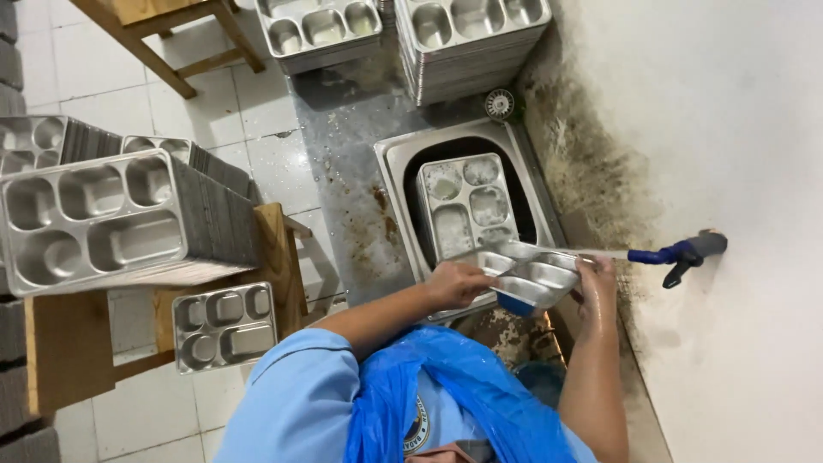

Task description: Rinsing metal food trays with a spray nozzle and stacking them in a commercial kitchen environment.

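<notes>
Scanning from the left: tall stack of steel compartment trays (103, 219) on a wooden stool (64, 351), far-left second stack (39, 141) behind it. Lone compartment tray (225, 324) sits lower, near the stool's right side. Far centre, another wooden stool (163, 39), then two more tray stacks on the floor, left one (321, 30), right one (471, 39), with a round floor drain (499, 104) just beside the right one. Centre: steel sink (394, 176) with one wet tray (467, 206) lying inside. Left hand (459, 283) curled around the near-left edge of the held compartment tray (525, 276), which is tilted over the sink's near end. Right hand (597, 279) grips its right edge, fingers wrapped, wet. Blue sponge-like pad (514, 304) under the tray, who holds it unclear. Right: blue-handled wall tap (681, 253) on a stained white wall (729, 129), its spout reaching over the tray. Blue plastic apron (454, 386) near.
</notes>
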